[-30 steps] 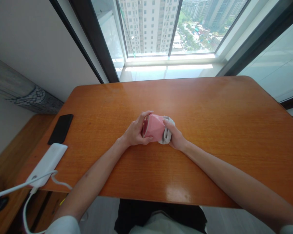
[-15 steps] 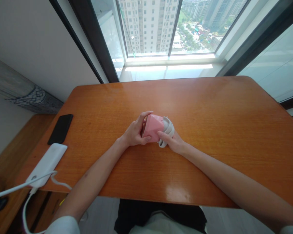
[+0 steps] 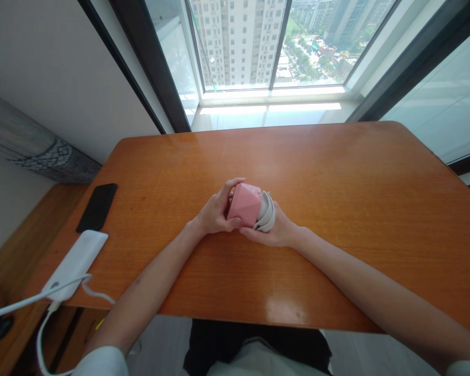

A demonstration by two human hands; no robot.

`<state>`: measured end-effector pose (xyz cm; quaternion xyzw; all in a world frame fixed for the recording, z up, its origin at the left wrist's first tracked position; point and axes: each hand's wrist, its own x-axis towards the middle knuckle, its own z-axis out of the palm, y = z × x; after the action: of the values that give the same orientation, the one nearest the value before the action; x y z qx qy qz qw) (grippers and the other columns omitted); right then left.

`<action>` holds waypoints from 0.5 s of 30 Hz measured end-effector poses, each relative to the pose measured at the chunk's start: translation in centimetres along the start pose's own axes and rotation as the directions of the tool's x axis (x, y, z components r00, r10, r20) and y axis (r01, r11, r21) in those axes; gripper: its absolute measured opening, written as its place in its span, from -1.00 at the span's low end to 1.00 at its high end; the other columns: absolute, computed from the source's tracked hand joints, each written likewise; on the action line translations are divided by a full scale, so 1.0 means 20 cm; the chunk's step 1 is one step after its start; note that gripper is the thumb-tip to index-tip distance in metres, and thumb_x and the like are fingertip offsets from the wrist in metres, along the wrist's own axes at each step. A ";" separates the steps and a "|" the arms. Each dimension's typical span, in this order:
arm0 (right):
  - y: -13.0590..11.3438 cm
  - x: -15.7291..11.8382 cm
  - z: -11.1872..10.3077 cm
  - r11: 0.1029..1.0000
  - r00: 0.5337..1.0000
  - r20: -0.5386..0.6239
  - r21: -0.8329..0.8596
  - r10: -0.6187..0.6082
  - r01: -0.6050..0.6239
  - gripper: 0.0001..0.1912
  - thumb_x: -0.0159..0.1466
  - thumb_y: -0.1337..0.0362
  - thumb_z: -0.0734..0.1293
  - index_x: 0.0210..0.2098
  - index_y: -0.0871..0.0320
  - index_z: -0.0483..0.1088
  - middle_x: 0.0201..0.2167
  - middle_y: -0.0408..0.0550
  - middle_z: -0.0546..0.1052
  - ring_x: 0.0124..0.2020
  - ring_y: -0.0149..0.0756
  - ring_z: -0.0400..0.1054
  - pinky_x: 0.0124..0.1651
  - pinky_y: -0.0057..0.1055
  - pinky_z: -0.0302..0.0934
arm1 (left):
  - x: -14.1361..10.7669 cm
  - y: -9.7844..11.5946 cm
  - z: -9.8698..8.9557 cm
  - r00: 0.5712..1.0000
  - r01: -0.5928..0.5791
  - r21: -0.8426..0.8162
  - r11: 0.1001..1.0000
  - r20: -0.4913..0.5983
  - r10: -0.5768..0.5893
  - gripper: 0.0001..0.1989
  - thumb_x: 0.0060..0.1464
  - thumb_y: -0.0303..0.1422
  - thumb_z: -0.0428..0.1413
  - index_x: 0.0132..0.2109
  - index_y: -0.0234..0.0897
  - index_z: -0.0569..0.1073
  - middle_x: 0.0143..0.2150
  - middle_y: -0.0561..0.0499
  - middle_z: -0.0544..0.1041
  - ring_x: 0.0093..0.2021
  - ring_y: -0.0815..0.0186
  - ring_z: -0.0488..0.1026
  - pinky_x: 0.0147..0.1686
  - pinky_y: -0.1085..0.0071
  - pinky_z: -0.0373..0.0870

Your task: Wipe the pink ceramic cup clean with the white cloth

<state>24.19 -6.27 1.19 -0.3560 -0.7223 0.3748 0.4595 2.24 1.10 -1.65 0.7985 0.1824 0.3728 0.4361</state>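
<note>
Above the middle of the table, a pink faceted block (image 3: 246, 203) is held between my two hands. From its right end comes a white cord (image 3: 265, 213), bunched in flat loops. My left hand (image 3: 220, 209) grips the block's left end, with the thumb at the near side and the fingers over the far side. My right hand (image 3: 272, 230) cups the looped cord from below and from the right. Its thumb reaches along the block's near edge, while the other fingers are hidden behind the cord and block.
A black phone (image 3: 97, 208) lies at the left of the brown wooden table (image 3: 337, 177). Nearer me is a white power strip (image 3: 76, 265) with white cables (image 3: 35, 300) running off the table's left front corner. Beyond the far edge stands a window (image 3: 274, 47).
My right thumb has slid off the cord's top down to the block's near edge. The cord loops now sit tighter against the block. My left hand has hardly moved.
</note>
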 end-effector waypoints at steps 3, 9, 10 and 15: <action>0.02 -0.01 0.00 0.967 0.993 0.058 -0.229 -0.105 0.115 -0.60 0.22 0.01 0.62 -0.02 -0.01 0.63 -0.15 0.00 0.71 0.04 0.09 0.63 0.10 -0.07 0.54 | 0.00 0.01 0.00 1.000 0.008 -0.026 1.000 0.005 -0.008 0.07 0.09 0.26 0.31 0.53 -0.14 0.13 0.23 -0.27 0.61 0.03 -0.04 0.65 0.04 0.07 0.54; 0.08 -0.04 0.02 0.813 0.968 0.135 -0.526 -0.209 0.249 -0.70 0.34 -0.02 0.54 -0.12 0.04 0.64 -0.22 0.00 0.72 -0.21 -0.07 0.62 -0.16 -0.24 0.47 | 0.01 0.03 0.01 1.000 -0.001 -0.081 0.997 0.018 0.002 0.08 0.11 0.32 0.27 0.53 -0.16 0.14 0.23 -0.30 0.62 0.08 -0.08 0.65 0.11 0.02 0.54; 0.08 -0.04 0.02 0.788 0.963 0.137 -0.555 -0.231 0.268 -0.72 0.35 -0.02 0.53 -0.16 0.05 0.63 -0.25 -0.01 0.71 -0.27 -0.12 0.60 -0.21 -0.27 0.44 | 0.01 0.03 0.00 1.000 0.000 -0.087 0.996 0.017 0.001 0.08 0.11 0.33 0.26 0.53 -0.18 0.15 0.23 -0.30 0.62 0.09 -0.09 0.65 0.12 0.02 0.54; 0.08 -0.04 0.03 0.689 0.924 0.137 -0.629 -0.358 0.360 -0.75 0.41 0.06 0.47 -0.30 0.08 0.60 -0.40 -0.08 0.67 -0.43 -0.26 0.51 -0.35 -0.37 0.30 | 0.01 0.04 0.00 1.000 0.010 -0.121 0.993 0.029 -0.006 0.07 0.14 0.33 0.25 0.53 -0.21 0.15 0.24 -0.31 0.62 0.13 -0.11 0.64 0.15 0.03 0.52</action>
<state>24.14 -6.27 -0.74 -0.3427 -0.8625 0.0076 0.3722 2.31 0.85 -0.95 0.7751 0.1563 0.3698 0.4879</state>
